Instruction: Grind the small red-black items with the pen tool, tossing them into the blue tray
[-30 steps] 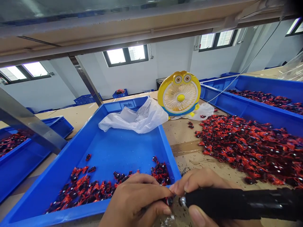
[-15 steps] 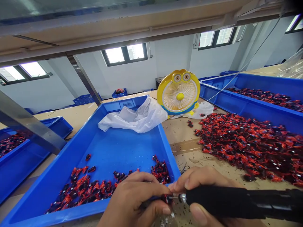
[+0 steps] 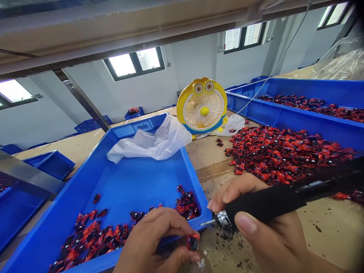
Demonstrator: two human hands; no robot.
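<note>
Between thumb and fingers, my left hand (image 3: 162,239) pinches a small black part with red wire (image 3: 192,242) near the front right corner of a blue tray (image 3: 190,167). My right hand (image 3: 264,212) is wrapped around a black electric screwdriver (image 3: 264,204), tilted with its thin metal bit pointing left. The bit's tip is apart from the held part, just above and to its right. Similar black-and-red parts (image 3: 96,231) lie along the near side of the tray. The fingers of my left hand hide some of them.
A large heap of black-and-red parts (image 3: 278,151) lies on the table at right, before another blue tray (image 3: 298,110). A yellow fan (image 3: 203,110) stands behind. White plastic (image 3: 153,142) drapes over the tray's far end. Black scraps (image 3: 227,235) litter the tabletop. A metal post (image 3: 31,176) stands left.
The screwdriver bit has come away from the small part, and my right hand has tilted the tool's rear upward. The part now shows its round end. The whole view has shifted slightly.
</note>
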